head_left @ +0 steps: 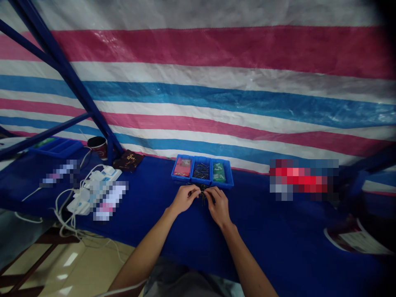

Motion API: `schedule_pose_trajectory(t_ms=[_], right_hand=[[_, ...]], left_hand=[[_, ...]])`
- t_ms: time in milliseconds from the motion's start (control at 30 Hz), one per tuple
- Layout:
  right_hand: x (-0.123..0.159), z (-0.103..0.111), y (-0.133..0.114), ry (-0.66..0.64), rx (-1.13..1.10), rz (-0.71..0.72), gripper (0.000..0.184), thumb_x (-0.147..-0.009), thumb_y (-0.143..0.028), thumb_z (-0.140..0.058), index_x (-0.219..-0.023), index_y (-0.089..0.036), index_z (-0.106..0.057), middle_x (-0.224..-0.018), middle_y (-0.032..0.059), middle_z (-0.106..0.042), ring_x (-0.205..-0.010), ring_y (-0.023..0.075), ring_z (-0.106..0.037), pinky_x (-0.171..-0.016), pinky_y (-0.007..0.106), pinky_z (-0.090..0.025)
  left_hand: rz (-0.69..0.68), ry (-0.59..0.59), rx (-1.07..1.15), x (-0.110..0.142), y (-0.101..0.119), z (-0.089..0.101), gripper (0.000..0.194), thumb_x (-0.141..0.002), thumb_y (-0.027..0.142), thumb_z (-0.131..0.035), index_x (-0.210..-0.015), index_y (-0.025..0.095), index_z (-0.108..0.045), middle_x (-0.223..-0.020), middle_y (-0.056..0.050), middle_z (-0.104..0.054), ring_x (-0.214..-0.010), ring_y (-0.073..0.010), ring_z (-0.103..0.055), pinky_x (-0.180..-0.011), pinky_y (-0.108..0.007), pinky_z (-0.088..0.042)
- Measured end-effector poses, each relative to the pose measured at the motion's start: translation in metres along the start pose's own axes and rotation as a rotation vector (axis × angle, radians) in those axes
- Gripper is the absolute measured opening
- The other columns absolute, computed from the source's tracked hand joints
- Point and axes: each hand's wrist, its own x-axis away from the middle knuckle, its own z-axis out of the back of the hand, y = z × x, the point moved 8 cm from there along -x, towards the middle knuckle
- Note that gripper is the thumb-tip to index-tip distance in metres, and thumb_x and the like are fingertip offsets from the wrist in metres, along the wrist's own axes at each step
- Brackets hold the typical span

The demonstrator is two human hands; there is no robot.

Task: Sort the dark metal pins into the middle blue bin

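Observation:
My left hand (186,199) and my right hand (219,206) face each other over the blue tabletop, fingertips pinched together and nearly meeting. What either pinch holds is too small to make out. Between and just below the fingertips lies a small heap of thin dark pieces (203,199), some with a brassy glint, resembling screws. Right behind the hands stands a blue three-part bin (227,184). Its left part holds a pink packet (182,168), its middle part similar dark thin pieces (201,170), and its right part green-and-white small packets (219,175).
Left of me lie a white power strip (107,177) with tangled cables, a brown packet (128,160), a dark cup (98,145) and another blue tray (57,148). A maroon-and-white container (355,237) stands at right. Blue metal posts (77,97) and a striped sheet (216,95) close off the back.

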Motion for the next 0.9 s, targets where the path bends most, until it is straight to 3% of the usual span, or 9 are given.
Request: schedule_pose_trajectory(t_ms=[900], right_hand=[[-0.0013,0.0057,0.0036,0.036,-0.074,-0.036,0.019,-0.100,-0.029,-0.051,-0.090,-0.022,-0.065,-0.090,0.0066,-0.066,-0.082,0.0201,-0.061,-0.077,0.035,-0.048]], left_hand=[[0.019,-0.014,0.003,0.0002,0.0010,0.0006,0.031,-0.098,0.037,-0.052,-0.086,0.015,-0.068,-0.069,-0.001,-0.067,-0.059,-0.0106,-0.055,-0.061,-0.021,-0.038]])
